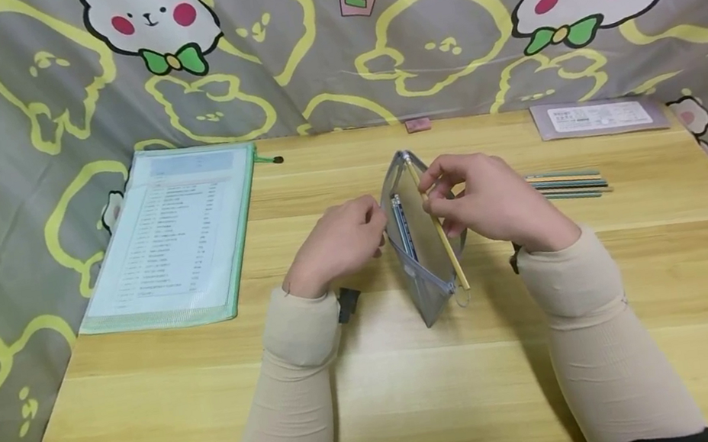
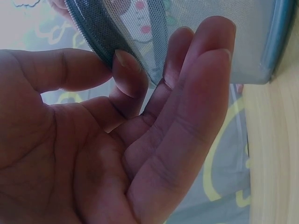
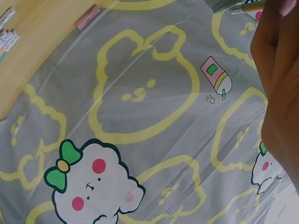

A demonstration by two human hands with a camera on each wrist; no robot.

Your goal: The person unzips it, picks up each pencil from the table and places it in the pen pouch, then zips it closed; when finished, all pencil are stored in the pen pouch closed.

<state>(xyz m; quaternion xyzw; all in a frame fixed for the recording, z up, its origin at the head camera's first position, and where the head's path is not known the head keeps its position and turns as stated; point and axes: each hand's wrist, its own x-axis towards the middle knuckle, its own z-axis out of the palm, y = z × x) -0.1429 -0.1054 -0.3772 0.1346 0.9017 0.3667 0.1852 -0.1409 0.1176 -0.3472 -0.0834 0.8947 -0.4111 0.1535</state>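
Note:
A grey mesh zip pouch (image 1: 423,245) stands on edge in the middle of the wooden table (image 1: 383,402), its mouth held open. My left hand (image 1: 378,229) pinches the pouch's left rim; in the left wrist view the thumb and a finger (image 2: 126,70) clamp the dark zip edge of the pouch (image 2: 210,37). My right hand (image 1: 435,196) grips a yellow pencil (image 1: 451,256) that lies along the pouch's open mouth. A blue pen (image 1: 402,225) sits inside the pouch. The right wrist view shows only the edge of my right hand (image 3: 280,70) and the pencil's end (image 3: 247,7).
Several loose pencils (image 1: 567,183) lie to the right of my right hand. A clear document folder (image 1: 175,234) lies at the left. A pink eraser (image 1: 418,124) and a grey card (image 1: 598,116) sit at the back edge. Cartoon-print cloth (image 3: 140,116) walls the table.

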